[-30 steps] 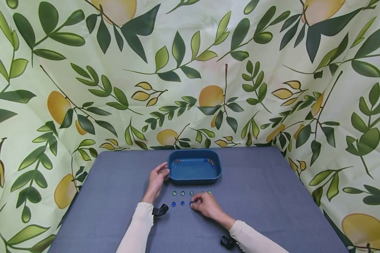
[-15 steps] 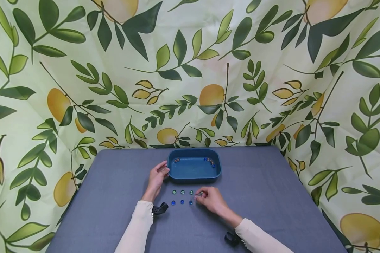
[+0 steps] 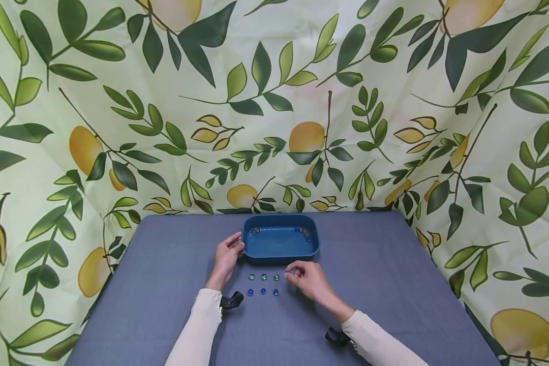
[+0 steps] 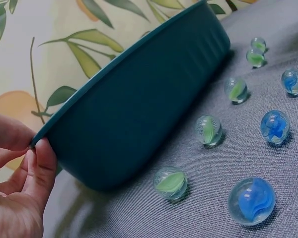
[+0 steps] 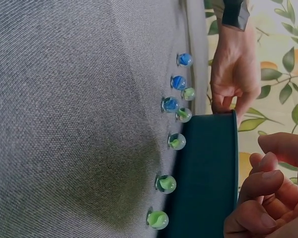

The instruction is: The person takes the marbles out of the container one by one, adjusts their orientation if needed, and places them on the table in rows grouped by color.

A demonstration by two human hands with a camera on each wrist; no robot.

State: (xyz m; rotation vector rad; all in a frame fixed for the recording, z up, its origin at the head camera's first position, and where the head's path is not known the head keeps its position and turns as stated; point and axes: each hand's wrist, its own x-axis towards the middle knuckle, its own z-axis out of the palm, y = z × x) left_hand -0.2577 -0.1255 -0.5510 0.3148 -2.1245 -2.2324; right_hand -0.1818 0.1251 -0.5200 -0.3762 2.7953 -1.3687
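Note:
My left hand (image 3: 225,258) pinches the left rim of a teal plastic bin (image 4: 129,99), thumb outside and fingers at the edge. Just in front of the bin, several clear marbles with green swirls (image 4: 171,182) stand in a row on the cloth. Three blue-swirled marbles (image 4: 252,201) form a second, shorter row nearer the person. Over the right end of the green row hovers my right hand (image 3: 308,279), fingers loosely bent, with nothing visible between them in the right wrist view. From the head view, this hand hides the rightmost green marbles.
Inside the bin, small orange and blue marbles (image 3: 304,235) sit in the far right corner, and a few more (image 3: 255,231) at the far left. Grey cloth (image 3: 384,284) covers the table. A leaf-patterned curtain (image 3: 265,127) rises behind it and at both sides.
My right hand has let go of the third blue marble and moved up and right, towards the bin. That marble stays at the row's end. The left hand remains on the bin's rim.

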